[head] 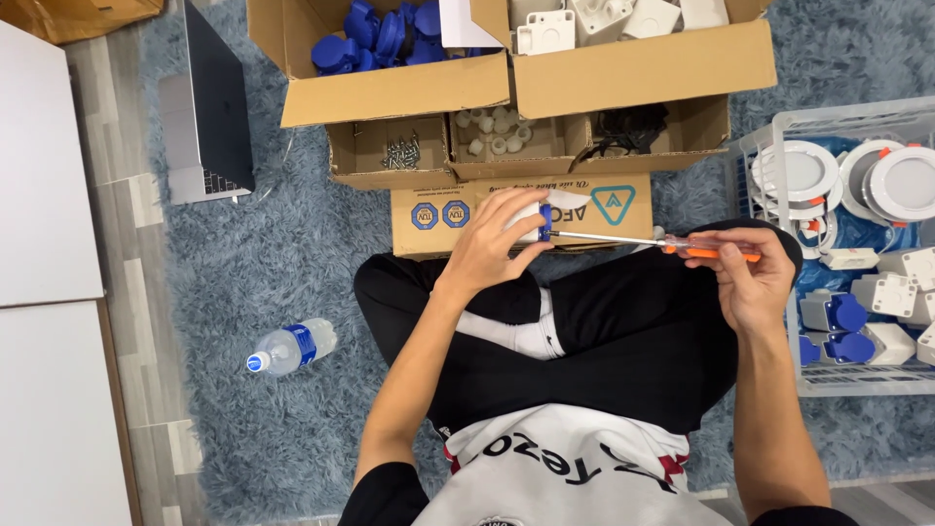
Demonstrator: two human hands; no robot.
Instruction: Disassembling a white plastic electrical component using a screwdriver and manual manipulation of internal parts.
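The screwdriver (638, 242) lies nearly level above the person's crossed legs, its long axis running left to right, metal tip pointing left into a small white and blue part (534, 222). The right hand (745, 278) is clenched on its orange handle; the left hand (492, 245) grasps the part, just before a cardboard box (623, 200).

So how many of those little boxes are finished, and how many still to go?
Done, it seems: several white-and-blue boxes lie in the wire basket. In hand: the left hand holds one small white-and-blue box while the right hand turns an orange-handled screwdriver into it. Left: many blue parts and white parts wait in cardboard boxes.
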